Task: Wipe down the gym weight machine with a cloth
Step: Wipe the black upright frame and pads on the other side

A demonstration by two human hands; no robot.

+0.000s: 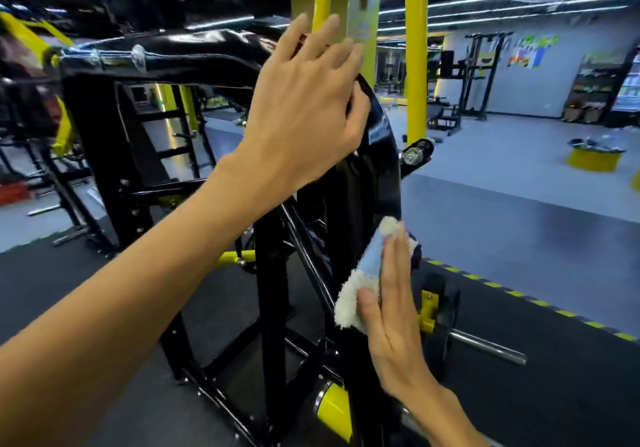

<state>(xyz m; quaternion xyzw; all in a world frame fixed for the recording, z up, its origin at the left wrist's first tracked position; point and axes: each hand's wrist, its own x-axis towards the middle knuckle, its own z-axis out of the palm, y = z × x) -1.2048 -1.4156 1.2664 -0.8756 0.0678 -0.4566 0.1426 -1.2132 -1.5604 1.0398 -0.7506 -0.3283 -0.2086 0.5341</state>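
The left hand [304,107] rests high on the black plate [377,156] of the machine [273,273], fingers spread and lightly bent over its top edge, gripping nothing. Lower down, the right hand [394,308] presses a cloth [363,273], blue with a fluffy white rim, flat against the plate's lower edge; its fingers are straight, the thumb lying on the cloth. A yellow post [415,66] stands just behind. A steel bar [488,346] juts out low on the right.
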